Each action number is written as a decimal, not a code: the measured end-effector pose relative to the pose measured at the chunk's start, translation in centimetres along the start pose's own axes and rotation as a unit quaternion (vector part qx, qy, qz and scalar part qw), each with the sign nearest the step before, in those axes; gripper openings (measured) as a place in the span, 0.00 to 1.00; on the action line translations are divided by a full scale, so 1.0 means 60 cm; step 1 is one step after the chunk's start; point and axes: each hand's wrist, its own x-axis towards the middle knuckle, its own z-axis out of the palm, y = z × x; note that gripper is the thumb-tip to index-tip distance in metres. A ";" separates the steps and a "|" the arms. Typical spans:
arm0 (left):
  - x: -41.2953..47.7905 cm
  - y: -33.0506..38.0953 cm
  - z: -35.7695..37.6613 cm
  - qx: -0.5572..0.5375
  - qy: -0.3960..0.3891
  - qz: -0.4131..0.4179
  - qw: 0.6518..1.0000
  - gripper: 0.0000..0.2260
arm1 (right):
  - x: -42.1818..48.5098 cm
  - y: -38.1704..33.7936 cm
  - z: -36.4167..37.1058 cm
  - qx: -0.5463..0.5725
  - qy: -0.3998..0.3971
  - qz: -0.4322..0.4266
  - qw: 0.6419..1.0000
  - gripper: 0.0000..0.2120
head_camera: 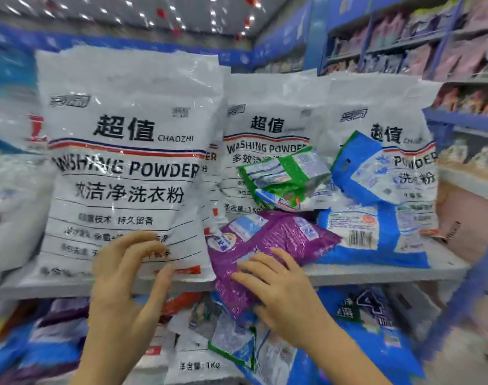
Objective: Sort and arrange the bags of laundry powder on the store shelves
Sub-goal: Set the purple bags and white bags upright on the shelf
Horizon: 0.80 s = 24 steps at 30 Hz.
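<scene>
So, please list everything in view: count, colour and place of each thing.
upper shelf: one, grey, across the middle
large white bags: at least three, white, upright along the upper shelf
green bag: one, green, lying before the middle white bag
blue bags: two, blue, at the right, one leaning, one flat
purple bag: one, purple, lying over the shelf's front edge
lower bags: several, blue, white, purple, shelf below, blurred
left hand: one, fingers touching the front white bag
right hand: one, fingers resting on the purple bag

Left hand (126, 262) and right hand (276, 282) apparently bare.
</scene>
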 end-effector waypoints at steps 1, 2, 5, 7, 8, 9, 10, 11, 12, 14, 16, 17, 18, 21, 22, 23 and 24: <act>0.004 -0.006 -0.002 0.053 0.006 0.020 0.998 0.13 | 0.004 0.005 0.004 0.023 0.035 -0.005 0.999 0.18; 0.006 -0.014 -0.005 0.113 0.002 0.028 0.993 0.17 | 0.008 0.009 0.006 0.048 0.064 -0.002 0.997 0.13; 0.007 -0.037 0.000 0.233 -0.029 0.019 0.972 0.27 | 0.015 0.018 0.002 0.098 0.102 0.025 0.990 0.10; 0.008 -0.053 0.007 0.251 -0.051 0.021 0.966 0.29 | 0.014 0.024 -0.005 0.123 0.127 0.062 0.982 0.10; 0.008 -0.058 0.008 0.257 -0.059 0.025 0.964 0.28 | 0.014 0.028 -0.013 0.158 0.142 0.100 0.972 0.11; 0.010 -0.061 0.010 0.262 -0.062 0.030 0.963 0.28 | 0.016 0.035 -0.025 0.208 0.161 0.146 0.954 0.11; 0.011 -0.063 0.012 0.269 -0.065 0.033 0.960 0.28 | 0.019 0.043 -0.039 0.261 0.184 0.189 0.929 0.12; 0.011 -0.065 0.013 0.273 -0.063 0.034 0.959 0.28 | 0.024 0.053 -0.053 0.302 0.212 0.222 0.903 0.14; 0.011 -0.067 0.015 0.275 -0.057 0.037 0.959 0.27 | 0.033 0.064 -0.068 0.329 0.235 0.249 0.880 0.15; 0.011 -0.066 0.017 0.273 -0.044 0.039 0.960 0.27 | 0.060 0.087 -0.098 0.383 0.262 0.292 0.836 0.13; 0.012 -0.064 0.016 0.266 -0.045 0.034 0.962 0.27 | 0.096 0.104 -0.128 0.425 0.277 0.320 0.800 0.12; 0.012 -0.062 0.016 0.259 -0.046 0.032 0.964 0.27 | 0.114 0.111 -0.143 0.441 0.283 0.324 0.788 0.12; 0.011 -0.062 0.016 0.250 -0.046 0.031 0.967 0.27 | 0.133 0.118 -0.158 0.450 0.291 0.327 0.778 0.11; 0.009 -0.057 0.014 0.227 -0.035 0.042 0.972 0.26 | 0.178 0.135 -0.197 0.482 0.319 0.353 0.736 0.10; 0.008 -0.053 0.014 0.218 -0.028 0.053 0.974 0.26 | 0.186 0.139 -0.206 0.494 0.322 0.364 0.721 0.10; 0.008 -0.048 0.013 0.205 -0.023 0.068 0.976 0.25 | 0.190 0.140 -0.214 0.503 0.321 0.367 0.714 0.11; 0.008 -0.040 0.013 0.187 -0.020 0.082 0.979 0.25 | 0.192 0.139 -0.221 0.511 0.318 0.362 0.712 0.11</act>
